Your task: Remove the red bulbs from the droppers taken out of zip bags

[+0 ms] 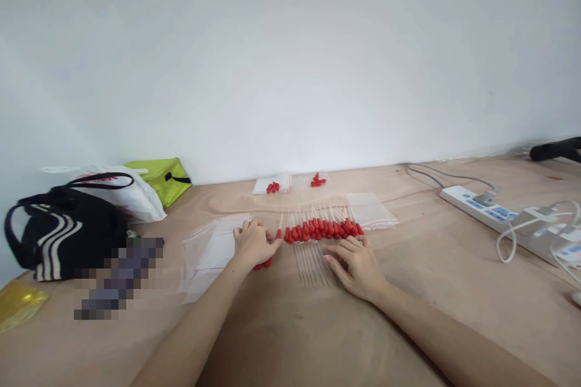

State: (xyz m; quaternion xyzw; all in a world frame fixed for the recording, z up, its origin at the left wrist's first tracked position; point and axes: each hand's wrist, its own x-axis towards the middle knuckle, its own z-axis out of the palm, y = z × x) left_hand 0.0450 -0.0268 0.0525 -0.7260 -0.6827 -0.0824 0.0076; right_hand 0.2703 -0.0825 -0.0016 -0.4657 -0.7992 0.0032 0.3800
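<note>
A row of thin glass droppers with red rubber bulbs (323, 229) lies on the wooden table (290, 326). My left hand (253, 243) is curled, fingers closed over a few red-bulbed droppers (264, 263) at the left end of the row, beside a clear plastic bag (210, 251). My right hand (356, 266) rests flat with fingers spread on the glass stems just below the red bulbs.
More clear bags (371, 210) and loose red bulbs (318, 180) lie farther back by the wall. A black striped bag (68, 231), a white bag (131, 193) and a green pouch (162, 178) sit at left. A power strip (492, 210) with cables is at right.
</note>
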